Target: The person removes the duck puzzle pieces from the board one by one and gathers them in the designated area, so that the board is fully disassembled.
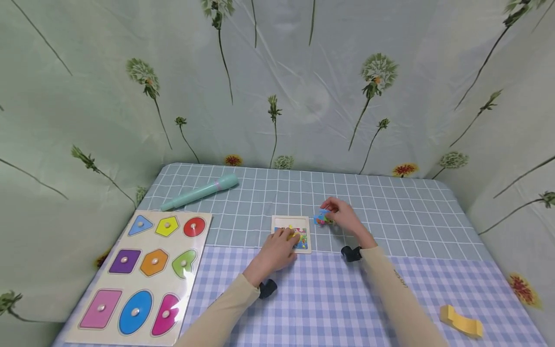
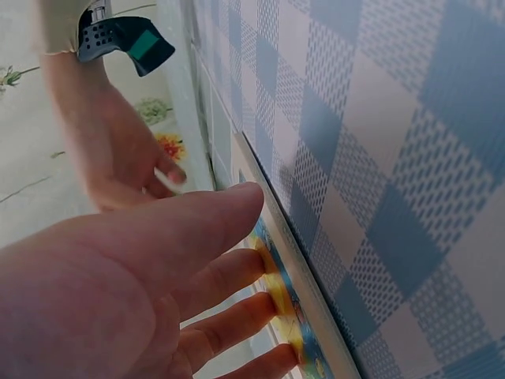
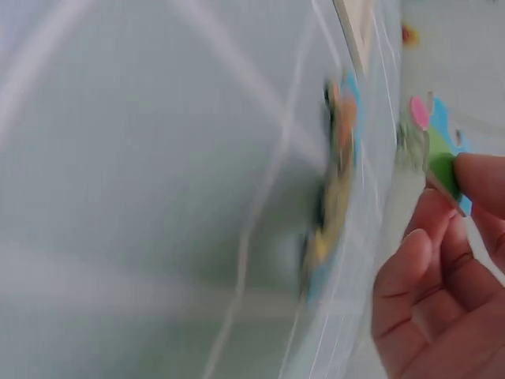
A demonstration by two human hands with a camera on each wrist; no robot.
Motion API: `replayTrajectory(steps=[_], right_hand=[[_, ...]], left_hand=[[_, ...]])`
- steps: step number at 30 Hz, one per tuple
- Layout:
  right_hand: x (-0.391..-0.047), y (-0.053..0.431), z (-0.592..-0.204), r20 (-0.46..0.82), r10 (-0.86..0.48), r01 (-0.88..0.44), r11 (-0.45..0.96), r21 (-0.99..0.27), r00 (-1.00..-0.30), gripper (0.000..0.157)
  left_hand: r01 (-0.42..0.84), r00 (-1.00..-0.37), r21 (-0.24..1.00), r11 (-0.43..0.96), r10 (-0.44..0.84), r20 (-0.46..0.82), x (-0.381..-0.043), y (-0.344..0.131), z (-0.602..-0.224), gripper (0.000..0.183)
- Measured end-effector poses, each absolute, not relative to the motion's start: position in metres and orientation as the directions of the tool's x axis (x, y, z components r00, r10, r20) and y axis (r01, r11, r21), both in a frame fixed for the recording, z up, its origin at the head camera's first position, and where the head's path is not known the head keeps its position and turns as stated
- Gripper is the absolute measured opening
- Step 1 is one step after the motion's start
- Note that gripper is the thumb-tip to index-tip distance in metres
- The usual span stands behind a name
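Observation:
A small jigsaw puzzle tray (image 1: 291, 221) lies mid-table; its lower part is filled with colourful pieces, its upper part bare. My left hand (image 1: 276, 248) is over the tray, and in the left wrist view its extended fingers (image 2: 229, 320) touch the picture surface. To the right, my right hand (image 1: 344, 215) pinches a puzzle piece (image 3: 442, 158) in green, blue and pink between thumb and fingers, raised off the table. Beneath it, loose puzzle pieces (image 3: 335, 185) lie on the cloth, blurred in the right wrist view.
At left lies a large shape board (image 1: 197, 270) with several coloured knobbed shapes. Behind it rests a mint-green tapered stick (image 1: 199, 193). A yellow curved block (image 1: 461, 322) is at the front right. A flowered curtain (image 1: 303, 96) stands around the table.

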State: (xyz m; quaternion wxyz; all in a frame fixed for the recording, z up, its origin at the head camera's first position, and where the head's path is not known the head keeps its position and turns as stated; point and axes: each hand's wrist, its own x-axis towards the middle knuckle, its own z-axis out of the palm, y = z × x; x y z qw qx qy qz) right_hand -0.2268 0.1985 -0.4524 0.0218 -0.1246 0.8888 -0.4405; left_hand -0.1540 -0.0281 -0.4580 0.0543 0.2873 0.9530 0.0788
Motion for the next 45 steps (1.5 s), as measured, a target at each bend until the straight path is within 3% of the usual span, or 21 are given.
replayTrajectory(steps=[7,15,25,33,39,45], right_hand=[[-0.229,0.239,-0.455,-0.009,-0.098,-0.053,0.613,-0.788,-0.995,0.019],[-0.228,0.254,-0.459,-0.125,-0.077,0.04,0.676,-0.736,-0.989,0.022],[-0.229,0.249,-0.466,-0.011,-0.169,-0.129,0.787,-0.603,-0.985,0.011],[-0.228,0.241,-0.464,0.027,-0.198,-0.187,0.862,-0.471,-0.98,0.012],[-0.223,0.218,-0.461,0.132,-0.25,-0.276,0.726,-0.629,-0.959,0.015],[-0.213,0.178,-0.458,0.034,-0.393,-0.283,0.597,-0.751,-0.919,0.017]], left_hand=[[0.532,-0.833,0.178,0.827,0.55,-0.065,-0.153,-0.028,-0.457,0.044],[0.534,-0.831,0.192,0.823,0.553,-0.062,-0.153,-0.029,-0.458,0.045],[0.548,-0.809,0.23,0.804,0.58,-0.096,-0.156,-0.035,-0.454,0.049],[0.597,-0.731,0.344,0.725,0.668,-0.139,-0.166,-0.049,-0.454,0.044],[0.59,-0.718,0.409,0.696,0.684,-0.128,-0.167,-0.054,-0.456,0.043],[0.591,-0.726,0.409,0.695,0.68,-0.107,-0.166,-0.052,-0.455,0.041]])
